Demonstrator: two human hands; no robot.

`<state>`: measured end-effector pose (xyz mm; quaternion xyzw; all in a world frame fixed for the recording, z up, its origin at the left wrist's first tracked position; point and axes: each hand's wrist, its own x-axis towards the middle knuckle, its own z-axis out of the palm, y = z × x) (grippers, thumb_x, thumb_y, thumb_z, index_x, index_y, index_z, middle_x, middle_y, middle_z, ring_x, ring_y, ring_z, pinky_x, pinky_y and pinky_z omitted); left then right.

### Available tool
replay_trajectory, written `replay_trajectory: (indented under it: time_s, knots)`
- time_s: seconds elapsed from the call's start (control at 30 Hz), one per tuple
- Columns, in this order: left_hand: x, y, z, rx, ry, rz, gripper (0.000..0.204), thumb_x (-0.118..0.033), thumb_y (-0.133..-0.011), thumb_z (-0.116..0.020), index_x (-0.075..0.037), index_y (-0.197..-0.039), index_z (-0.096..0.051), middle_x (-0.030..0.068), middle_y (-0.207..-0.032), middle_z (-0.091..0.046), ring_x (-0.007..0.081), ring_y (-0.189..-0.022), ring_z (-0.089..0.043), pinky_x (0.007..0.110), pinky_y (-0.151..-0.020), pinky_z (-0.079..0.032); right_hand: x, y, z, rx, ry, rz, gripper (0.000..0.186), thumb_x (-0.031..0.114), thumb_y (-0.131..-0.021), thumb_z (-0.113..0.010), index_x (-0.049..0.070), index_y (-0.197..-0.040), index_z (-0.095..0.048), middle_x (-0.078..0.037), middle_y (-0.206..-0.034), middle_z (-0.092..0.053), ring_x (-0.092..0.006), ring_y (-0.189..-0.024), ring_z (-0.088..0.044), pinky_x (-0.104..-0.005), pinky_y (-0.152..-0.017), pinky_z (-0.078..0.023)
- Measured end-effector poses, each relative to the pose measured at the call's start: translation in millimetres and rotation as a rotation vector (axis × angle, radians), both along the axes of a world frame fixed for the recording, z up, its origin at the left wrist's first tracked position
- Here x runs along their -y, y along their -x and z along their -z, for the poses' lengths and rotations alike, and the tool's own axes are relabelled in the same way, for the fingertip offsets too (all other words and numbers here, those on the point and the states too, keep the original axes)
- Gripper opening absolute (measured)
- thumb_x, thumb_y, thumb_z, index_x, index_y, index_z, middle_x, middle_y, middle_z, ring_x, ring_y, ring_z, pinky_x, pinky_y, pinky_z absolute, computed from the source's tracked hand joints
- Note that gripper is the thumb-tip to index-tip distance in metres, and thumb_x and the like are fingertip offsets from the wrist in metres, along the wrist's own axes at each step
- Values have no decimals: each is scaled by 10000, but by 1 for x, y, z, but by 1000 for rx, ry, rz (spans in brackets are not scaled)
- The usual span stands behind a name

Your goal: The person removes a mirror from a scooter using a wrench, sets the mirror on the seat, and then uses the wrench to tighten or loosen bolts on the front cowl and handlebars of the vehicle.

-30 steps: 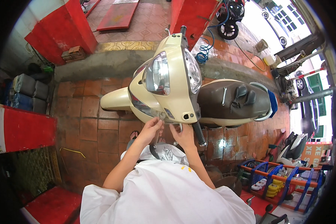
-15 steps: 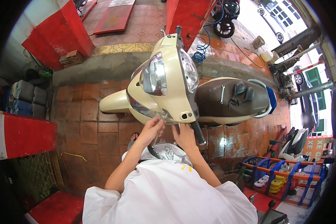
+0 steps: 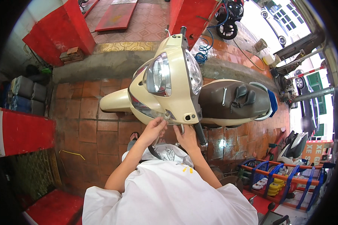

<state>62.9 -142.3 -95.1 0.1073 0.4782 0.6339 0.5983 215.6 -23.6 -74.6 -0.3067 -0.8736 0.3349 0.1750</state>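
A cream scooter (image 3: pixel 150 105) stands before me, its handlebar cover and headlights facing up. My left hand (image 3: pixel 154 129) pinches a small translucent piece (image 3: pixel 166 117) against the cover's lower corner, beside the front indicator. My right hand (image 3: pixel 186 138) is curled at the underside of the cover, by the brake lever and black handlebar grip (image 3: pixel 201 133); its fingertips are partly hidden, so what it grips is unclear. On the brown seat (image 3: pixel 214 101) lie a wrench (image 3: pixel 224 96) and two black mirrors (image 3: pixel 239 96).
Red-painted walls (image 3: pixel 71 33) and stacked containers (image 3: pixel 22 90) are at the left. A blue coiled hose (image 3: pixel 202 54) hangs behind the scooter. A rack (image 3: pixel 278 183) with yellow items, a parked scooter (image 3: pixel 293 148) and metal equipment (image 3: pixel 283 90) stand at the right.
Both hands stay at the cover's lower corner, with only slight shifts of fingers and wrists. The scooter and seat items look unmoved apart from small camera movement.
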Motion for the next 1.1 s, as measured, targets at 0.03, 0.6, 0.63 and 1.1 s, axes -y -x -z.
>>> replay_trajectory:
  time_s: [0.03,0.6,0.63,1.1]
  knots:
    - [0,0,0,0,7,3,220,-307,-1030,-527,-97,-1035,-592,-39,-807,-543,58,-635,-490,214,-577,-408,0,0,0,-10,14,5,375,245,-920,-647,-22,-1177,-589,-281,-1130,-622,-448,-1078,-586,-485,-921,-462]
    - [-2,4,-2,12,22,65,185,-279,-1034,-521,-106,-1051,-583,-53,-816,-538,31,-648,-488,180,-571,-397,2,-2,-7,120,-30,38,354,231,-901,-662,3,-1164,-601,-279,-1120,-625,-450,-1085,-576,-495,-916,-466]
    - [-1,5,-2,15,16,66,183,-276,-1034,-519,-106,-1053,-582,-53,-816,-538,31,-647,-487,180,-569,-395,1,-1,-7,111,-41,32,363,231,-900,-663,-1,-1170,-595,-279,-1118,-624,-451,-1079,-578,-495,-911,-469]
    - [1,4,2,16,-32,71,171,-258,-1038,-510,-103,-1043,-581,-51,-816,-539,34,-631,-478,180,-554,-385,4,2,-14,93,-62,22,340,177,-885,-669,-18,-1152,-592,-281,-1076,-625,-455,-1036,-591,-494,-865,-492]
